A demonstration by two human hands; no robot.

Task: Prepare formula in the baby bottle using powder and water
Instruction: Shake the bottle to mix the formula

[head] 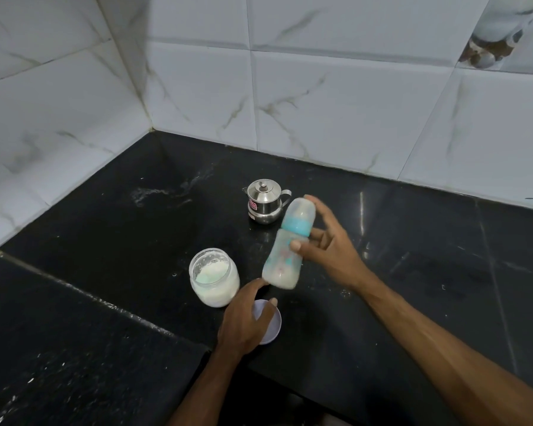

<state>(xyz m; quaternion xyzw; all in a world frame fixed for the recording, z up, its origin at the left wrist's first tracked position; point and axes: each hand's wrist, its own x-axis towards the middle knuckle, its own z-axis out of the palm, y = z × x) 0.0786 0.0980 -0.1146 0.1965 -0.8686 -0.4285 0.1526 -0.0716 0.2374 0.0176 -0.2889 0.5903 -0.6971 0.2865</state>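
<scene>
My right hand (326, 250) grips the baby bottle (285, 259) and holds it tilted above the black counter. The bottle has a teal collar, a clear cap over the teat and milky liquid at its bottom; it looks motion-blurred. My left hand (243, 318) rests on a pale lilac lid (271, 321) that lies on the counter, fingers curved over it. An open glass jar (214, 276) of white powder stands just left of the lid.
A small lidded steel pot (263, 201) with a handle and spout stands behind the bottle. The black stone counter (105, 241) meets white tiled walls at the back and left. Its front edge runs near my arms.
</scene>
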